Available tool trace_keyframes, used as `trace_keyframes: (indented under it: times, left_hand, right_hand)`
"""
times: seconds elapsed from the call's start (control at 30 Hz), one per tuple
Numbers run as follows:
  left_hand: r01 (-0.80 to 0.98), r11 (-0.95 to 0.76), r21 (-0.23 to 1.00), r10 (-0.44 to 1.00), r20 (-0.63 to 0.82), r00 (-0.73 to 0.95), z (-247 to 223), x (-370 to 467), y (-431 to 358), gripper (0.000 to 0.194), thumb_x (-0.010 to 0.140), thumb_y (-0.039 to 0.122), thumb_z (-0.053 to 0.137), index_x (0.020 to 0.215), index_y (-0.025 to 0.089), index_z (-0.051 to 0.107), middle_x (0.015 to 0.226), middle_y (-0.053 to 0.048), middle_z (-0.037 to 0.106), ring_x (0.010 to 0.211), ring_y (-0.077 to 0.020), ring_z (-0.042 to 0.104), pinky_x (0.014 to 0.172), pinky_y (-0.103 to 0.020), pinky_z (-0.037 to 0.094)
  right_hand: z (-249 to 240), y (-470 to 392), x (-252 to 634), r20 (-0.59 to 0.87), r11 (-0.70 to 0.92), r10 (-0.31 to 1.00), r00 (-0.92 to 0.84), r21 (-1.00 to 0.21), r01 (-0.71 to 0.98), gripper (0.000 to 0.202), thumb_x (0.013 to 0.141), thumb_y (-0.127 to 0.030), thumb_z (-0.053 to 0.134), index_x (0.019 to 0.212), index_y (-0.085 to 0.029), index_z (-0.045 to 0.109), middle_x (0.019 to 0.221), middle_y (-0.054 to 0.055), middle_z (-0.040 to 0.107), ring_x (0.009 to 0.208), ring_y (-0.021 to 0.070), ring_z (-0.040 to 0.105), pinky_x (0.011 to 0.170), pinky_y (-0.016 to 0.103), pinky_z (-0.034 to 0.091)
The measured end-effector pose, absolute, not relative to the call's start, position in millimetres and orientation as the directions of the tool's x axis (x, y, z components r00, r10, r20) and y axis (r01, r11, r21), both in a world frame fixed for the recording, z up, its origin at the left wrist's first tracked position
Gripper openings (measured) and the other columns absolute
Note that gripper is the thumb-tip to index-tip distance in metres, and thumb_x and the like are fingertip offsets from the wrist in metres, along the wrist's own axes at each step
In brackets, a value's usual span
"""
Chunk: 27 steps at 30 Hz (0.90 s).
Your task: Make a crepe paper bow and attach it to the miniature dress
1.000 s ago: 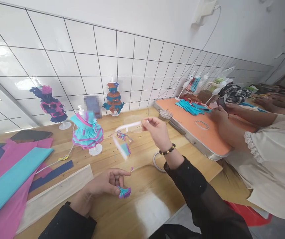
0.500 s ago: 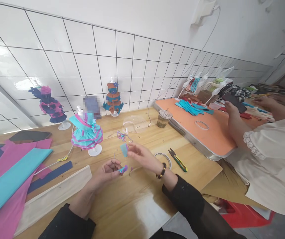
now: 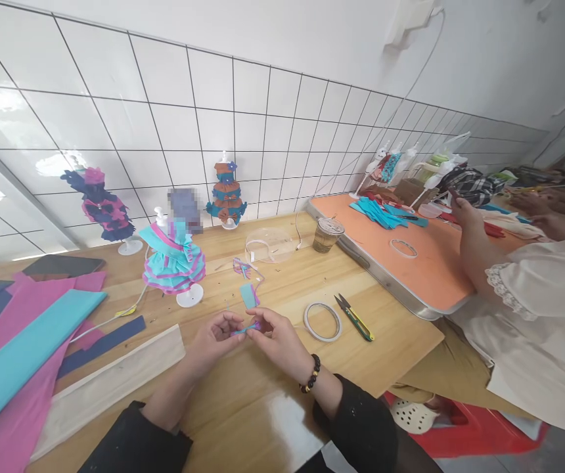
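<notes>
Clock centre: my two hands, 12 toward the tiled wall (image 3: pixel 282 144)
Cup, 1: clear, lidded (image 3: pixel 326 242), at 1 o'clock near the table edge; brownish inside, contents I cannot identify
Clear round dish or sheet, 1: (image 3: pixel 282 246) between 12 and 1 o'clock; I cannot tell which; a few dark bits show at it
Ruffled piece, 1: turquoise and purple (image 3: pixel 247 327), at the clock centre, raised in my fingertips
My left hand, 1: (image 3: pixel 218 335) fingers curled, thumb and forefinger pinched on one end of the piece
My right hand, 1: (image 3: pixel 278 340) thumb and forefinger pinched on the other end, fingertips almost meeting the left's; beaded bracelet (image 3: pixel 311 374) at the wrist
Swatch, 1: turquoise (image 3: pixel 248 294), at 12 o'clock, just beyond my fingers
Dressed stands on my wooden table, 3: turquoise dress (image 3: pixel 174 263) between 10 and 11 o'clock; navy-and-pink dress (image 3: pixel 105 209) at 10; brown-and-teal dress (image 3: pixel 226 197) near 12
Tape rolls, 2: one (image 3: pixel 324 338) at 3 o'clock on the wood; one (image 3: pixel 403 254) at 2 on the orange table (image 3: pixel 430 276)
Thread snips, 1 pair: (image 3: pixel 355 318) at 3 o'clock, just past the nearer roll
Loose strips, 2: navy (image 3: pixel 102 345) at 9 o'clock, cream (image 3: pixel 110 387) at 8
Co-worker, 1 nearest: lace-trimmed sleeve (image 3: pixel 523 282) between 2 and 3 o'clock
Stool, 1: red (image 3: pixel 470 440), at 4 o'clock
</notes>
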<state>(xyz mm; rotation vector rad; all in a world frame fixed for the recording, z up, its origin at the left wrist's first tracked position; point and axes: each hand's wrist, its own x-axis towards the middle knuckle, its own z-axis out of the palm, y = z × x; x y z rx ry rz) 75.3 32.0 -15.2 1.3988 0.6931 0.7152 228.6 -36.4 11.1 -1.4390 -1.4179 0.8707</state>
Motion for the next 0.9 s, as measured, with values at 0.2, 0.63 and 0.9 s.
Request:
trace_keyframes:
  times: [0.2, 0.63, 0.9]
  left_hand:
    - [-0.041, 0.058, 0.997, 0.777, -0.019, 0.629, -17.1, 75.3, 31.8, 0.029, 0.068, 0.026, 0.066, 0.093, 0.019, 0.054, 0.088, -0.004, 0.060, 0.090, -0.0173, 0.055, 0.083, -0.033, 0.044]
    - [0.068, -0.018, 0.998, 0.668, -0.038, 0.743, -7.0, 77.9, 26.4, 0.020, 0.077, 0.034, 0.054, 0.084, 0.018, 0.065, 0.086, -0.005, 0.064, 0.083, -0.0199, 0.056, 0.076, -0.030, 0.042]
    - [0.109, 0.024, 0.994, 0.784, -0.087, 0.614, -7.8, 75.8, 30.7, 0.020, 0.074, 0.035, 0.057, 0.076, 0.017, 0.062, 0.071, -0.002, 0.062, 0.070, -0.0157, 0.054, 0.068, -0.026, 0.041]
  right_hand:
    - [9.4, -39.0, 231.5, 0.115, 0.064, 0.984, 0.136, -0.942, 0.330, 0.032, 0.075, -0.019, 0.052, 0.107, -0.018, 0.054, 0.082, 0.001, 0.056, 0.071, 0.0113, 0.053, 0.063, 0.024, 0.046]
    - [10.7, -43.7, 228.7, 0.174, 0.116, 0.978, 0.117, -0.914, 0.388, 0.032, 0.076, -0.017, 0.051, 0.107, -0.020, 0.054, 0.084, 0.003, 0.058, 0.074, 0.0129, 0.055, 0.069, 0.028, 0.048]
    - [22.5, -48.1, 261.2, 0.223, 0.153, 0.970, 0.096, -0.868, 0.472, 0.029, 0.082, -0.022, 0.047, 0.111, -0.021, 0.051, 0.105, 0.008, 0.057, 0.088, 0.0153, 0.056, 0.072, 0.030, 0.049]
